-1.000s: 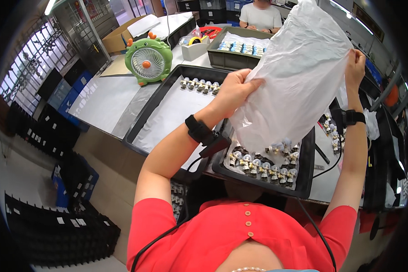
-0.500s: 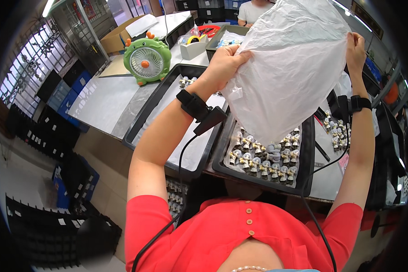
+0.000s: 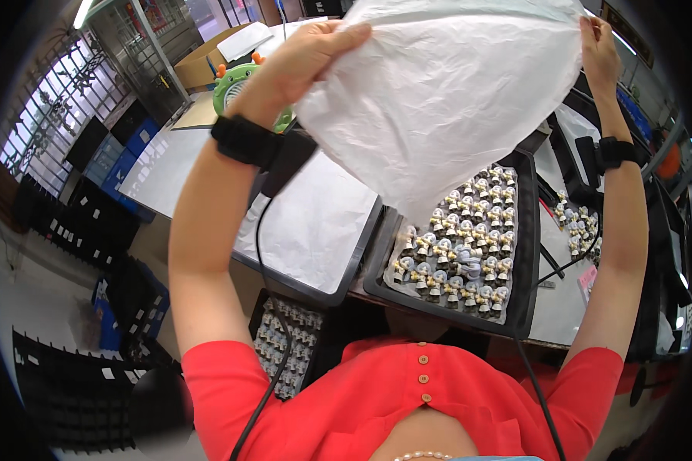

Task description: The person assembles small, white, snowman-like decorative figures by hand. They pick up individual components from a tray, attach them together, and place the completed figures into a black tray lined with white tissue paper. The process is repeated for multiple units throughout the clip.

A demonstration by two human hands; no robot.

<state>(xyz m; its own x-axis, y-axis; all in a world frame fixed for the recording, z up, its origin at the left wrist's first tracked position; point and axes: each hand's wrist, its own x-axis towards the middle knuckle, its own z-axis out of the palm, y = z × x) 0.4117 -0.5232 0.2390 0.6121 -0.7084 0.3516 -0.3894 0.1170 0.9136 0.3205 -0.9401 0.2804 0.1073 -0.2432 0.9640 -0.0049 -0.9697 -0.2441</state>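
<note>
A thin, wrinkled white sheet (image 3: 446, 100) hangs stretched between my two raised hands. My left hand (image 3: 315, 58) pinches its left upper edge between thumb and fingers. The right upper corner is gripped by my right hand (image 3: 600, 50). Beneath the sheet lies a black tray (image 3: 525, 253) lined with white material, with rows of small grey-and-white figurines (image 3: 480, 230) in it. The sheet's lower tip hangs in front of the tray's far left part and hides it. One bluish-grey piece (image 3: 466, 263) lies among the figurines.
Left of it stands another black tray (image 3: 352, 269) with a white liner (image 3: 315, 219). A lower tray of figurines (image 3: 288, 346) sits below the table edge. More figurines (image 3: 580, 227) lie at the right. My left arm partly hides a green fan (image 3: 234, 83).
My left hand has moved left and up, and the right slightly up. The sheet has spread wider and shifted left and up, uncovering more figurines in the tray.
</note>
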